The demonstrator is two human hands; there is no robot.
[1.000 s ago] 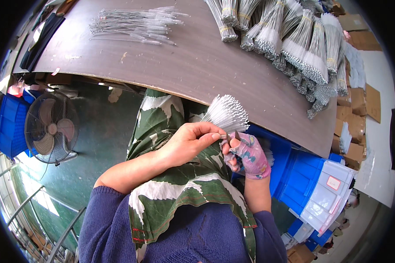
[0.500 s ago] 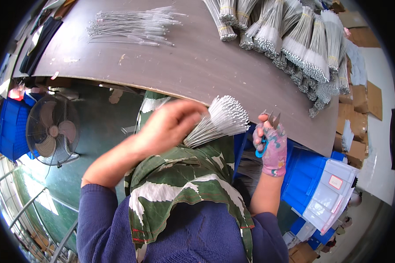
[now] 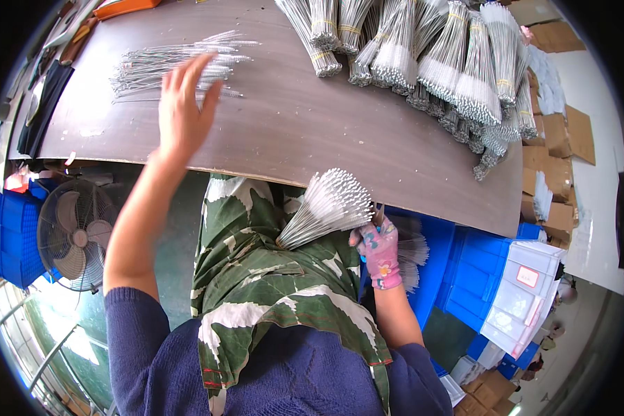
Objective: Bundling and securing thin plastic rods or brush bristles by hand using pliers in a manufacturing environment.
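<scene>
My bare left hand [image 3: 186, 107] reaches over the table at the near edge of a loose pile of thin wire brushes [image 3: 142, 69]; its fingers are stretched and apart, and nothing shows in them. A fanned bundle of white-bristled wire brushes [image 3: 333, 204] rests on my lap at the table's edge, its looped tips toward the far right. My right hand [image 3: 380, 255], in a pink flowered glove, is closed on scissors [image 3: 378, 213] beside that bundle. Only part of the blades and a bit of blue handle show.
Many tied brush bundles [image 3: 457, 76] are heaped at the table's [image 3: 256, 125] far right. Blue crates [image 3: 471, 284] and a pale bin [image 3: 530, 298] stand to the right. A fan [image 3: 80, 236] stands at the left by a blue basket [image 3: 17, 236]. Cardboard boxes [image 3: 579, 135] line the far right.
My left hand has left the bundle on my lap and moved up and left to the loose pile. My right hand with the scissors has come down and left, closer to the bundle.
</scene>
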